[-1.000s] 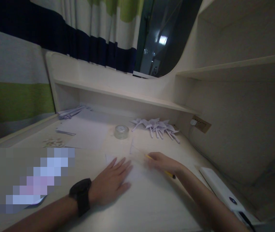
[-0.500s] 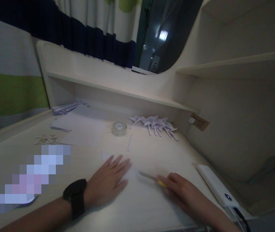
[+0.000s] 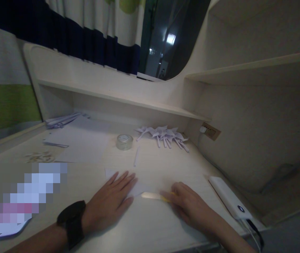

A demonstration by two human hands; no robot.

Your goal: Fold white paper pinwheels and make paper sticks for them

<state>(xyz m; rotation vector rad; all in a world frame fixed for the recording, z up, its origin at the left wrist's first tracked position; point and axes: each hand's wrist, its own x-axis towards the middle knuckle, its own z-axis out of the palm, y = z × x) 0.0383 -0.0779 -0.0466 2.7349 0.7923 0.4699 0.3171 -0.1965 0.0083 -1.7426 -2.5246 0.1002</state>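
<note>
My left hand (image 3: 110, 202), with a dark watch at the wrist, lies flat over a small sheet of white paper (image 3: 109, 172), its fingers stretched out. Most of that sheet is hidden beneath it. In my right hand (image 3: 185, 202) is a knife (image 3: 151, 195) with a yellow handle, the fingers wrapped around it. Its blade points left, close to the paper's edge by my left thumb; whether it touches the sheet I cannot tell. Beyond the hands lies a thin white paper stick (image 3: 136, 156).
Clear tape (image 3: 124, 142) stands farther back, left of several paper pinwheels (image 3: 164, 133). Large white sheets (image 3: 85, 137) and rolled paper (image 3: 63, 120) lie back left, near small pale pieces (image 3: 40, 156). A white power bank (image 3: 227, 196) with cables rests at right. A blurred-out object covers the left front.
The knife has swung, so its blade now lies more level and lower beside the paper. My left hand still presses flat on the sheet. The whole view has shifted slightly.
</note>
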